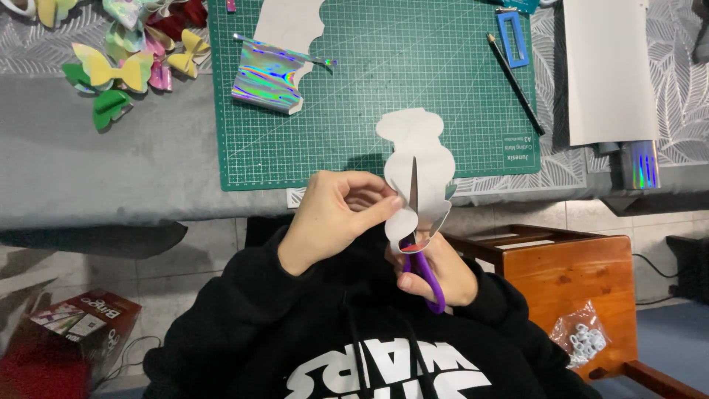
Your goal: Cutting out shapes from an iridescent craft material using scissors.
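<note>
My left hand (pixel 336 214) pinches the left edge of a white scalloped cut-out shape (pixel 417 144), held up above my lap in front of the table edge. My right hand (pixel 443 273) grips purple-handled scissors (pixel 425 273); their blades (pixel 413 188) point up and lie along the middle of the shape, cutting into it. The lower part of the shape curls around the scissors. Both sleeves are black.
A green cutting mat (pixel 384 81) lies on the grey table with a holographic sheet scrap (pixel 269 74), a pencil (pixel 515 72) and a blue rectangular frame (pixel 512 37). Coloured paper bows (pixel 125 63) lie at far left. A roll (pixel 609 74) lies at right, a wooden stool (pixel 576 273) below.
</note>
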